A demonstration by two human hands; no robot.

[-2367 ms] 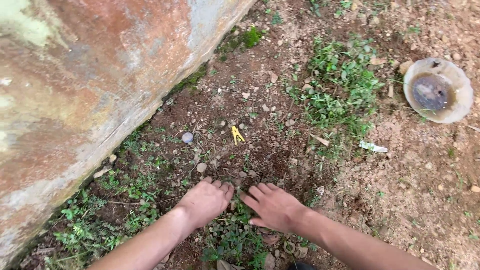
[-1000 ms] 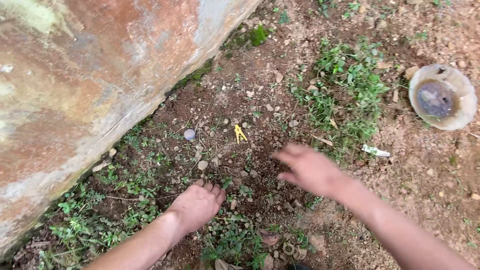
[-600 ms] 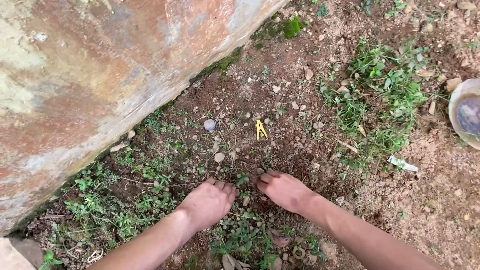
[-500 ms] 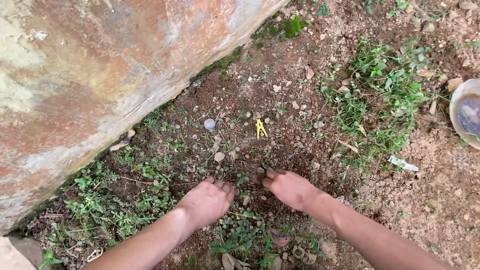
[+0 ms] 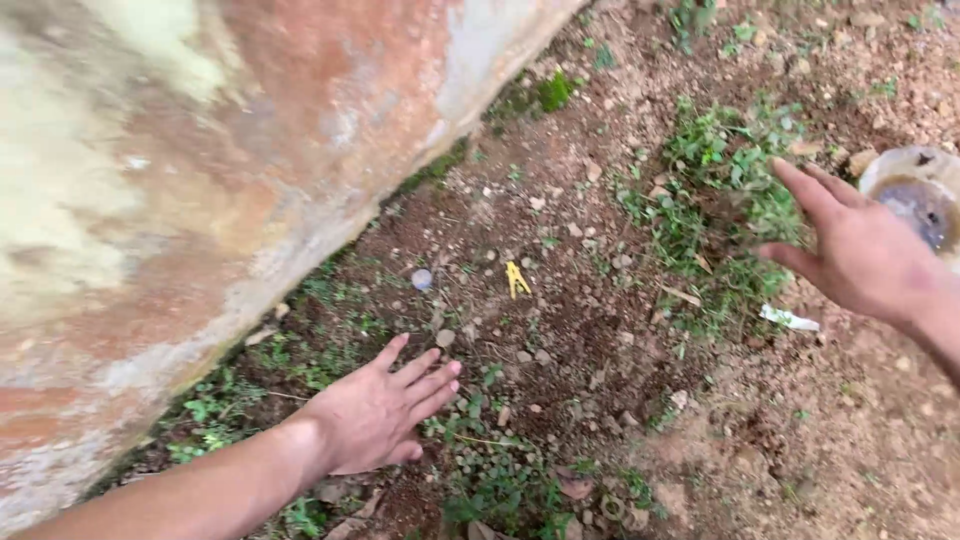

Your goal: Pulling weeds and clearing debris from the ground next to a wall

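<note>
My left hand (image 5: 375,412) lies flat on the ground with fingers spread, over small green weeds (image 5: 480,470) and pebbly dark soil. My right hand (image 5: 858,250) is raised in the air at the right, fingers open and empty, above a patch of taller weeds (image 5: 715,190). Between the hands lies bare dark soil (image 5: 570,330) with small stones. A small yellow plastic clip (image 5: 515,279) lies on the soil ahead of my left hand.
A stained concrete wall (image 5: 200,170) runs diagonally along the left. A round pale bottle cap (image 5: 422,279) lies near its base. A shallow round dish (image 5: 925,195) sits at the right edge, and a white scrap (image 5: 790,319) lies below my right hand.
My right hand has lifted off the soil and swung up to the right with fingers spread. My left hand has opened flat on the ground. The view has shifted slightly.
</note>
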